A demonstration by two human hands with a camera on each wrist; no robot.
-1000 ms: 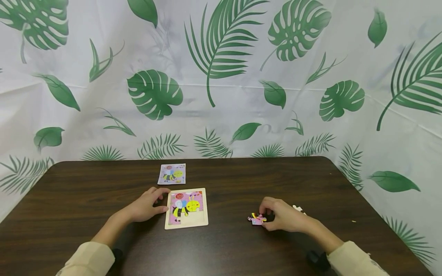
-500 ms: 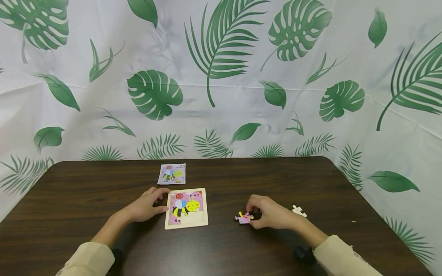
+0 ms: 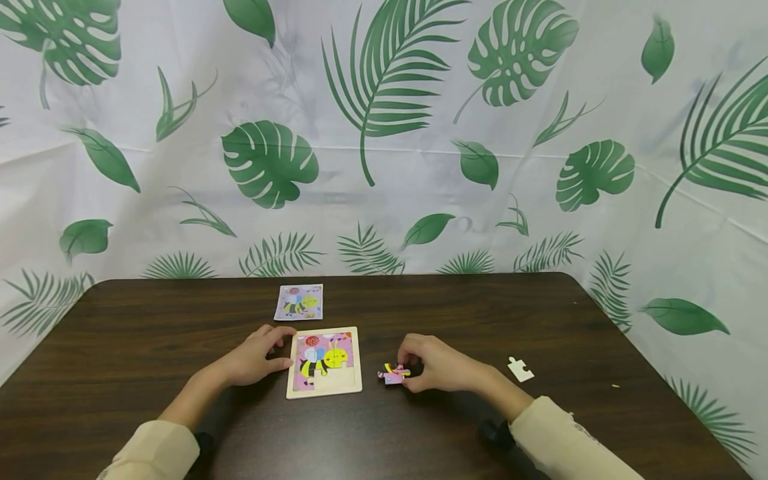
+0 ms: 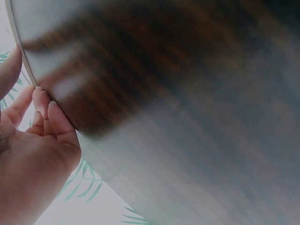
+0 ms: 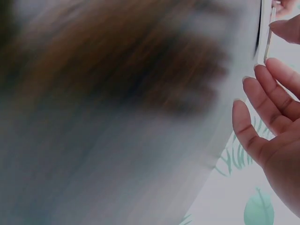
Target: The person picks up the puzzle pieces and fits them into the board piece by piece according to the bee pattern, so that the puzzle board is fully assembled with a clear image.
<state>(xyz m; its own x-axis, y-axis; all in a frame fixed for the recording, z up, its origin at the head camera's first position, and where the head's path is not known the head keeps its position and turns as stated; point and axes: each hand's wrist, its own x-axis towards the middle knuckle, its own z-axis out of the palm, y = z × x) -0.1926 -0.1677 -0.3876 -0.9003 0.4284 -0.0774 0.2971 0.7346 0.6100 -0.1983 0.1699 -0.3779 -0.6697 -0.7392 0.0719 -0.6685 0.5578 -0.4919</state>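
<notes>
In the head view, a square wooden puzzle board [image 3: 358, 363] with a bee picture lies left of centre; its lower right part shows bare wood. My left hand [image 3: 255, 357] rests against its left side, index fingertip at the upper corner and thumb lower down. The left wrist view shows those fingertips along the board's thin edge [image 4: 26, 70]. To the right of the board, my right hand [image 3: 438, 367] pinches a pink and yellow puzzle piece [image 3: 393, 377] between thumb and index finger. The right wrist view shows its other fingers spread loosely.
Behind the board lies a small picture card [image 3: 299, 303] with the same bee. A pale puzzle piece [image 3: 520, 369] lies plain side up at the right. A tiny light scrap [image 3: 615, 386] is farther right. The dark wooden table [image 3: 198, 310] ends before a leaf-print cloth [image 3: 384, 220].
My right hand has moved left towards the board with the pinched puzzle piece, uncovering the pale piece at the right. My left hand and the board have stayed put.
</notes>
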